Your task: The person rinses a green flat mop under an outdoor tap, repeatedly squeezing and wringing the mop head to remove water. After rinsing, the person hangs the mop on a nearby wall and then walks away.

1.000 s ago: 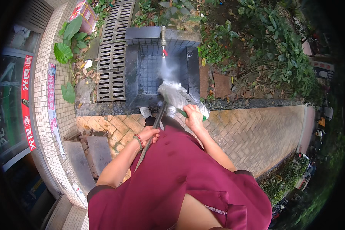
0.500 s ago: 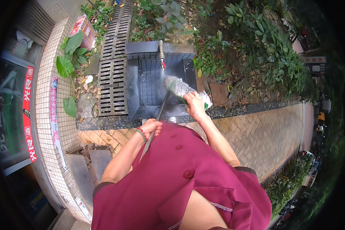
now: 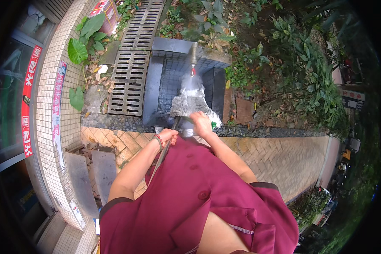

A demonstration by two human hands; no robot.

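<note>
Right hand [image 3: 202, 124] and left hand [image 3: 169, 136] are closed, broad paving [image 3: 275, 156] stretching rightward and a tiled sink [image 3: 153, 95] ahead, the right gripping the mop head [image 3: 189, 103] above the sink's near edge, the left wrapping its pole [image 3: 161, 156], a tap [image 3: 194, 55] beyond.

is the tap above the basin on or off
On: white spray spreads below the tap onto the pale mop head.

The mop head [image 3: 190, 105] is greyish white, with green near its right end, and its pole [image 3: 160, 161] is grey. The tap [image 3: 194, 54] has a red handle [image 3: 193, 72]; the basin [image 3: 151, 95] is slate grey, gridded with tiles [image 3: 169, 78]. The tunic [image 3: 178, 190] is maroon with dark brown cuffs [image 3: 115, 204], the paving [image 3: 279, 154] tan herringbone.
</note>
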